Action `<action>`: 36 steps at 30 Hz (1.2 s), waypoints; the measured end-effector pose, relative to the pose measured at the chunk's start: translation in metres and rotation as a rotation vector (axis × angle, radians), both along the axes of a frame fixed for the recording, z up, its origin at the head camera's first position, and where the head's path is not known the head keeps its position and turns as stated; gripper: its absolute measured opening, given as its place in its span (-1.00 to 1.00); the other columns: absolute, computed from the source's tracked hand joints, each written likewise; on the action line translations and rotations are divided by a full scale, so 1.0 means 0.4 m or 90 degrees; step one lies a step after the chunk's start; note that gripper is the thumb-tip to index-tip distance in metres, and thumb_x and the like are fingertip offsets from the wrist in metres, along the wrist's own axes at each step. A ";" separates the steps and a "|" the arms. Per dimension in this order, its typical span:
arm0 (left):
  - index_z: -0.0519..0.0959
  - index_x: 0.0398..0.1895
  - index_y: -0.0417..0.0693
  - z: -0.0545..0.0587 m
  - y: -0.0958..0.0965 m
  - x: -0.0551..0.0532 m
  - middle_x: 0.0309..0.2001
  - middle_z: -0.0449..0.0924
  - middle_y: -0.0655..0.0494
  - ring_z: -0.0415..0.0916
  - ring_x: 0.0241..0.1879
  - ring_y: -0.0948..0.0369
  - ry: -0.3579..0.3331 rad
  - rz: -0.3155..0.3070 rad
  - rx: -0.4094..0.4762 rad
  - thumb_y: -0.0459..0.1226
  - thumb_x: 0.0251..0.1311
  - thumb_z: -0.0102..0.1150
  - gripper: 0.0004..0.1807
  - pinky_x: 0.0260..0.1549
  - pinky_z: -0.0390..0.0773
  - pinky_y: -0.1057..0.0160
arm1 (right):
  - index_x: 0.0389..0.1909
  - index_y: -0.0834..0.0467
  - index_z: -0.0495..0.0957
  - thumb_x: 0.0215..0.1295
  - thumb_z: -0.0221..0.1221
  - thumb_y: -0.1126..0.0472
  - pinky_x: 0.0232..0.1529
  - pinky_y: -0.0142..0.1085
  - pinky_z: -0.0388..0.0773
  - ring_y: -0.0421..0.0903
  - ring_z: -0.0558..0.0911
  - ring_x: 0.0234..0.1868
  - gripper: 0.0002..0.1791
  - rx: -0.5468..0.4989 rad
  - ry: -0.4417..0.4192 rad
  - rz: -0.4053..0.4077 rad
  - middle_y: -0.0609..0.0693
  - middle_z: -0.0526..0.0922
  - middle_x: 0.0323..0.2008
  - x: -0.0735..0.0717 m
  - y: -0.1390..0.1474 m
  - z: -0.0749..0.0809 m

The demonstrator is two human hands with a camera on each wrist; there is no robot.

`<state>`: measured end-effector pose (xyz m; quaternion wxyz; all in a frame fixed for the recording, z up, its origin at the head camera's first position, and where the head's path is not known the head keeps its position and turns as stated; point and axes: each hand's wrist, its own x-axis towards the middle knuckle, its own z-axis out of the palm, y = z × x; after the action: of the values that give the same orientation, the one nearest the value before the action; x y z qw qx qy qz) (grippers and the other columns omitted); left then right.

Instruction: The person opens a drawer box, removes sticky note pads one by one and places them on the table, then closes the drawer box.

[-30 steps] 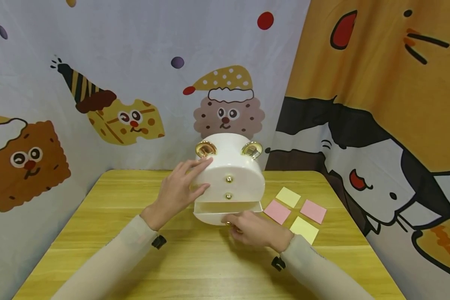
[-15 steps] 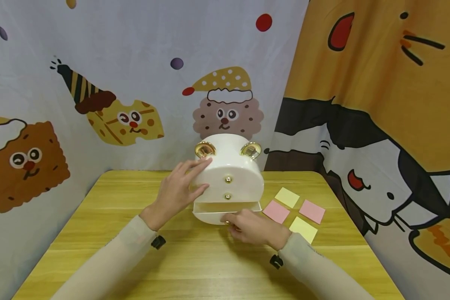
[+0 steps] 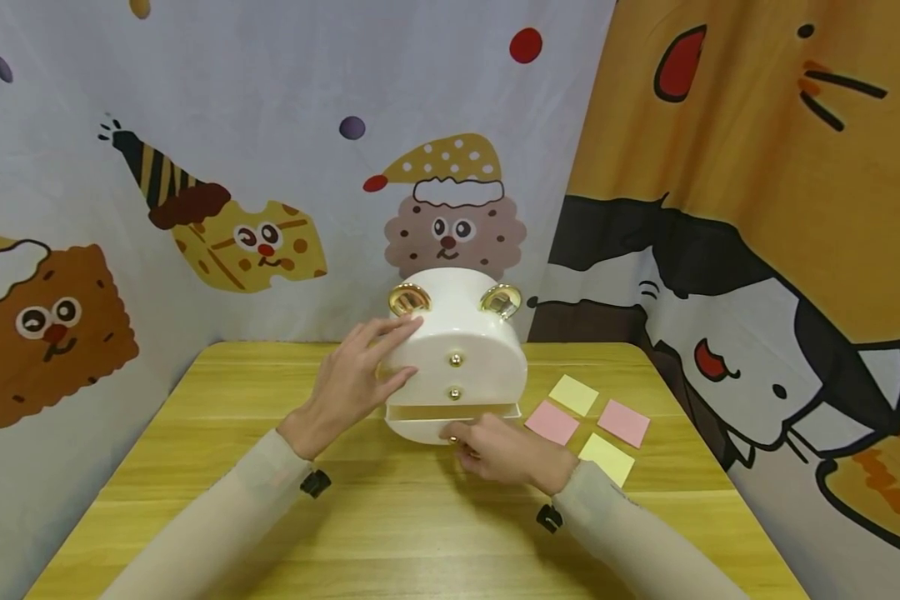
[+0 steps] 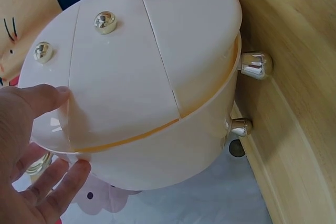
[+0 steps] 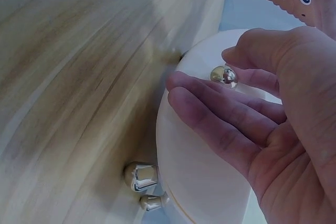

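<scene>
A white, rounded three-drawer storage box (image 3: 468, 312) with gold ears stands on the table in the head view. Its bottom drawer (image 3: 414, 431) is partly pulled out. My left hand (image 3: 348, 375) rests on the box's left side, fingers spread, the thumb (image 4: 50, 98) on its front and the other fingertips at its edge. My right hand (image 3: 506, 454) is at the bottom drawer, thumb and index finger around its round gold knob (image 5: 224, 76); their exact contact is partly hidden. Two more gold knobs, upper (image 3: 456, 360) and middle (image 3: 455, 392), sit on the front.
Several sticky notes lie right of the box: a far yellow one (image 3: 573, 395), a left pink one (image 3: 552, 423), a right pink one (image 3: 624, 423) and a near yellow one (image 3: 607, 460). A cartoon-printed curtain (image 3: 292, 125) hangs behind the wooden table (image 3: 390, 542).
The bottom drawer has slid slightly inward, and its gap has narrowed. My right hand has moved a little toward the box with it. My left hand keeps its place on the box.
</scene>
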<state>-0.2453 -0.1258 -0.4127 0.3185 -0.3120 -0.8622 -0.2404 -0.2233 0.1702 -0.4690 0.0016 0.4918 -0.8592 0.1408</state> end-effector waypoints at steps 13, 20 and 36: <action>0.61 0.68 0.12 0.006 0.003 0.000 0.51 0.71 -0.02 0.75 0.19 -0.05 0.022 -0.002 0.004 -0.16 0.27 0.81 -0.10 -0.43 0.68 0.21 | 0.25 0.24 0.75 0.49 0.35 0.45 -0.52 -0.65 0.28 -0.56 0.26 -0.57 -0.64 -0.021 -0.036 0.000 -0.24 0.55 -0.51 -0.014 -0.003 -0.001; 0.68 0.61 0.10 0.010 0.006 0.002 0.44 0.76 -0.01 0.76 0.10 -0.02 0.027 -0.003 0.024 -0.17 0.27 0.79 -0.18 -0.35 0.74 0.15 | 0.23 0.24 0.76 0.51 0.35 0.45 -0.53 -0.65 0.26 -0.57 0.26 -0.57 -0.67 -0.031 -0.037 -0.001 -0.24 0.56 -0.51 -0.020 -0.006 -0.002; 0.71 0.58 0.06 0.011 0.004 0.000 0.42 0.79 -0.04 0.78 0.05 -0.04 0.056 -0.013 0.021 -0.18 0.19 0.82 -0.16 -0.31 0.77 0.12 | 0.20 0.27 0.78 0.46 0.32 0.48 -0.51 -0.66 0.27 -0.55 0.28 -0.55 -0.65 -0.039 -0.033 -0.003 -0.22 0.59 -0.50 -0.035 -0.006 -0.003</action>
<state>-0.2453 -0.1243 -0.4083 0.3591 -0.3255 -0.8401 -0.2436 -0.2375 0.1677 -0.4702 -0.0055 0.4859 -0.8553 0.1797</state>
